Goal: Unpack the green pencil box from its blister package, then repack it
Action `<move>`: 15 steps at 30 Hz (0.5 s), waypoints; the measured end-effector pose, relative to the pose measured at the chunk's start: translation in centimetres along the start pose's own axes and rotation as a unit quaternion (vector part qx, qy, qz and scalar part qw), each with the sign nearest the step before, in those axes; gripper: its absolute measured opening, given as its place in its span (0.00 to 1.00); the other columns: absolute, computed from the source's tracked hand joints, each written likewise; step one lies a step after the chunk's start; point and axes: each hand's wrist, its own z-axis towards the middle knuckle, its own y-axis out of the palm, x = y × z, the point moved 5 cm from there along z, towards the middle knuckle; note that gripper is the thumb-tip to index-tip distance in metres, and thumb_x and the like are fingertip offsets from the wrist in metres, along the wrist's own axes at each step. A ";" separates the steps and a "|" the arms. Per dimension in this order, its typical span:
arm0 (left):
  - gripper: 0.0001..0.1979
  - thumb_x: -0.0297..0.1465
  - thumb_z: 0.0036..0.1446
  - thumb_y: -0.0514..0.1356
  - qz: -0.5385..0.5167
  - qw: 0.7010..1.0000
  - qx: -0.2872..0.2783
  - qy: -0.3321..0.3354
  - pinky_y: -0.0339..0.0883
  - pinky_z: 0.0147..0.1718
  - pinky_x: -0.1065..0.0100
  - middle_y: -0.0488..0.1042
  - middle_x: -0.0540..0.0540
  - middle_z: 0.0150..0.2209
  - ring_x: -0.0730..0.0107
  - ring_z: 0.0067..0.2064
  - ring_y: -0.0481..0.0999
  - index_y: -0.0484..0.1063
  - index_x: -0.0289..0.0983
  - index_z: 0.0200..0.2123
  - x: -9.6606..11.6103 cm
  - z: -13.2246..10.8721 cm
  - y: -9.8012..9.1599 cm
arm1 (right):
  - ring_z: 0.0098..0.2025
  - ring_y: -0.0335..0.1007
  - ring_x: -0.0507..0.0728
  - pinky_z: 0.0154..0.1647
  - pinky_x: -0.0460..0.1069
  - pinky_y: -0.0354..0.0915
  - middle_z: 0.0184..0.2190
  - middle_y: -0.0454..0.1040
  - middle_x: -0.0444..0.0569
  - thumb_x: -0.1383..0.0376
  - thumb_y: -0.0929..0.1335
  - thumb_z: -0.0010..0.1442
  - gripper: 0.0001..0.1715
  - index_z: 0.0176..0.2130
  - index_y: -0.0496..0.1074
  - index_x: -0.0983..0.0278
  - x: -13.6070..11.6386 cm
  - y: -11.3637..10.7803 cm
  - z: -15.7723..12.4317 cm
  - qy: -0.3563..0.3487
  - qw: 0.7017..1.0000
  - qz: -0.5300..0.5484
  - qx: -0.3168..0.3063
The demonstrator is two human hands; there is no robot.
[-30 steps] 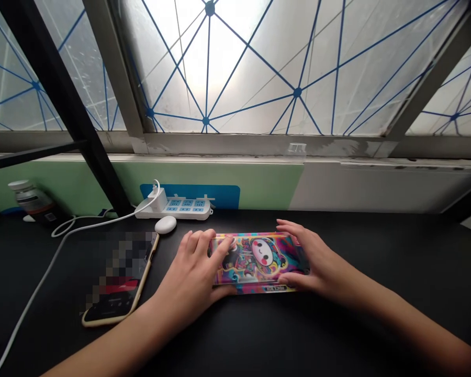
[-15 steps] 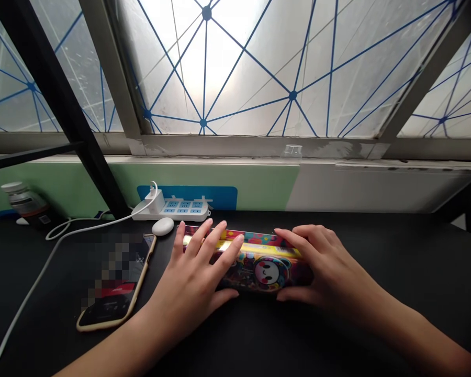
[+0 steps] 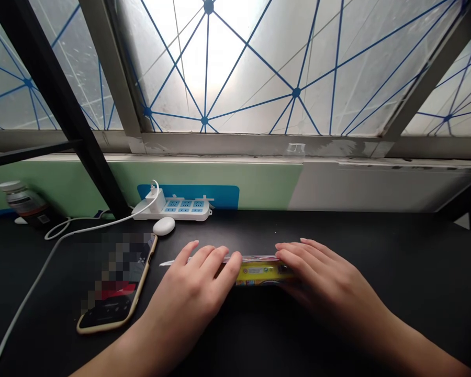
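A colourful printed box [image 3: 262, 271] is held low over the black table between both hands, and its narrow yellow side faces me. On its left part lies my left hand [image 3: 198, 283], fingers bent over the top edge and the thumb hidden below. My right hand [image 3: 324, 277] grips the right end, with the fingers over the top and the thumb out of sight underneath. A thin white pointed piece [image 3: 167, 263] sticks out beyond the left hand; I cannot tell whether it belongs to the box.
A phone in a pale case [image 3: 118, 298] lies to the left, next to a small white rounded case [image 3: 164, 226]. Behind them stands a white power strip [image 3: 186, 208] with a plugged charger and a white cable [image 3: 51, 256]. A bottle [image 3: 25, 201] stands far left by a black post [image 3: 82, 141].
The box has tipped, so its yellow side now faces me and the cartoon face is no longer visible. Both hands have turned with it, the thumbs going out of view.
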 end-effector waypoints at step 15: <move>0.26 0.39 0.61 0.65 -0.016 0.986 -0.158 -0.045 0.68 0.53 0.45 0.73 0.35 0.58 0.44 0.57 0.73 0.68 0.39 0.60 -0.9 -0.3 2.7 | 0.50 0.77 0.63 0.49 0.58 0.73 0.51 0.78 0.56 0.66 0.68 0.66 0.17 0.54 0.73 0.63 -0.2 2.8 -0.7 -0.009 0.995 0.044 -0.091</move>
